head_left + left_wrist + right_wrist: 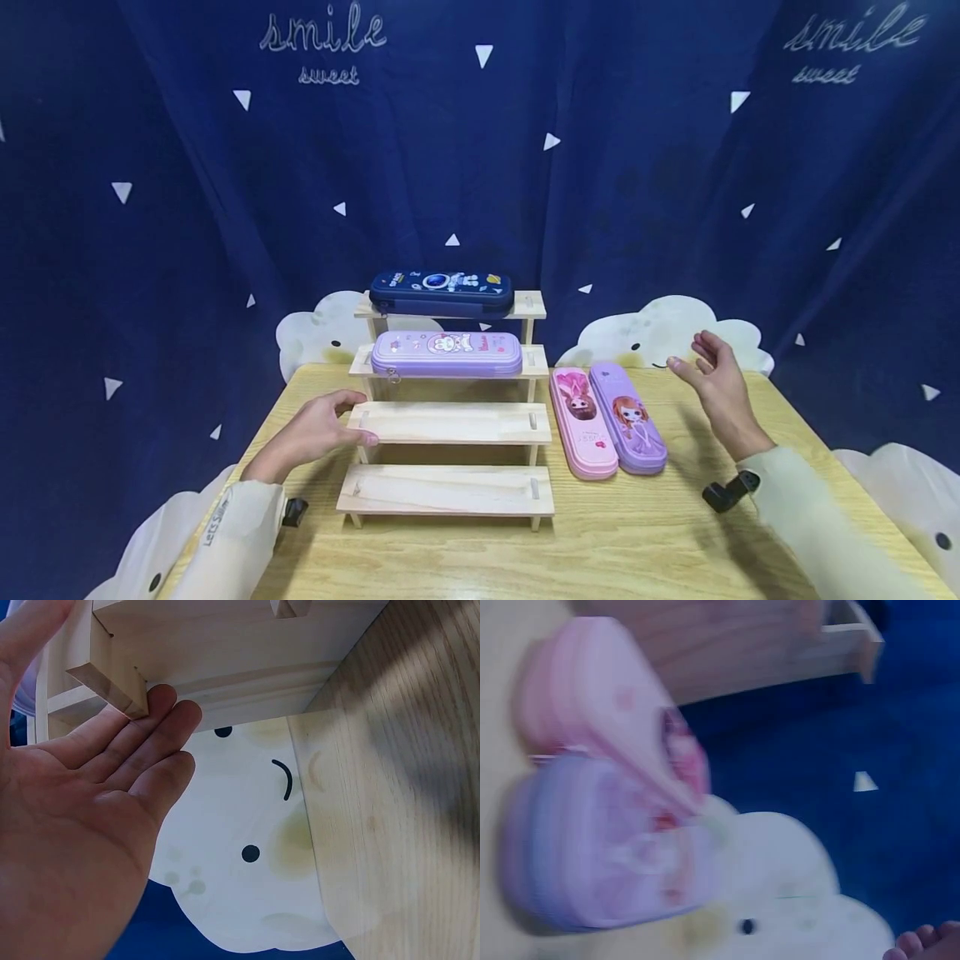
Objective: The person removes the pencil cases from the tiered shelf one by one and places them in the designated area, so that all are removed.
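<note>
A four-tier wooden display rack (450,492) stands on the table. My left hand (318,429) holds the left end of its second board from the bottom, thumb at the front edge and fingers behind. In the left wrist view the fingers (161,742) lie against the rack's wooden end piece (112,679). A navy astronaut pencil case (442,293) lies on the top board, a lilac bunny pencil case (446,353) on the one below. Right of the rack lie a pink pencil case (585,425) and a purple pencil case (628,417). My right hand (720,392) is raised right of them, holding nothing.
The wooden table (465,567) ends at the back against a dark blue curtain (465,167) with white triangles. White cloud shapes (667,329) show along the table's edges. Both wrists wear small black devices (723,493).
</note>
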{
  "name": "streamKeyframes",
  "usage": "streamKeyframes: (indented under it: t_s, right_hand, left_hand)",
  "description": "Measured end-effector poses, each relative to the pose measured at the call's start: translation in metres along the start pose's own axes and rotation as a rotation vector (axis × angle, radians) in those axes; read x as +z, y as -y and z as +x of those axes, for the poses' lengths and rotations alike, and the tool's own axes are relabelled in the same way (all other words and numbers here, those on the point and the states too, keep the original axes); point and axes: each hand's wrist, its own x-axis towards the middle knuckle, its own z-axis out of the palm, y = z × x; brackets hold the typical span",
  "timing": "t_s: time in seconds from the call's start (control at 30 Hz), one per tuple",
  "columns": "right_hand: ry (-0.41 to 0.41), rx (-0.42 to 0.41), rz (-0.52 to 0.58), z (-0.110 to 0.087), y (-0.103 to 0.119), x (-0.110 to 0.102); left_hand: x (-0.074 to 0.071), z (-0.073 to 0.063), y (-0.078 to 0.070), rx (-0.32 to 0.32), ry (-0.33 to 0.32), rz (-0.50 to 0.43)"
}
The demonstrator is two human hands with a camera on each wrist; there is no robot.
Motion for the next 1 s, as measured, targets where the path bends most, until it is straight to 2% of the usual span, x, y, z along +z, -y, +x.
streamKeyframes:
  t_s: [0.13, 0.33, 0.5, 0.63, 0.77, 0.87, 1.0]
  right_hand:
    - [0.001, -0.105, 0.055, 0.018, 0.024, -0.006]
    - [0.005, -0.232, 0.243, 0.041, 0.063, -0.009]
    - [0.017, -0.323, 0.372, 0.053, 0.102, -0.012]
    - [0.03, -0.374, 0.42, 0.057, 0.132, -0.012]
    - [0.068, -0.424, 0.449, 0.061, 0.155, -0.001]
    - [0.103, -0.444, 0.453, 0.061, 0.165, 0.011]
    - [0.149, -0.457, 0.4, 0.059, 0.171, 0.029]
  left_hand:
    - [0.001, -0.002, 0.001, 0.0, -0.005, -0.005]
    - [0.001, -0.003, 0.002, 0.002, -0.011, -0.006]
    - [0.0, 0.0, 0.001, 0.012, -0.012, -0.012]
    - [-0.001, 0.0, 0.001, 0.011, -0.01, -0.021]
    - [-0.001, 0.0, 0.001, 0.011, -0.005, -0.011]
    - [-0.001, -0.001, 0.001, 0.012, -0.006, -0.001]
    - [-0.001, 0.0, 0.0, 0.018, -0.002, 0.008]
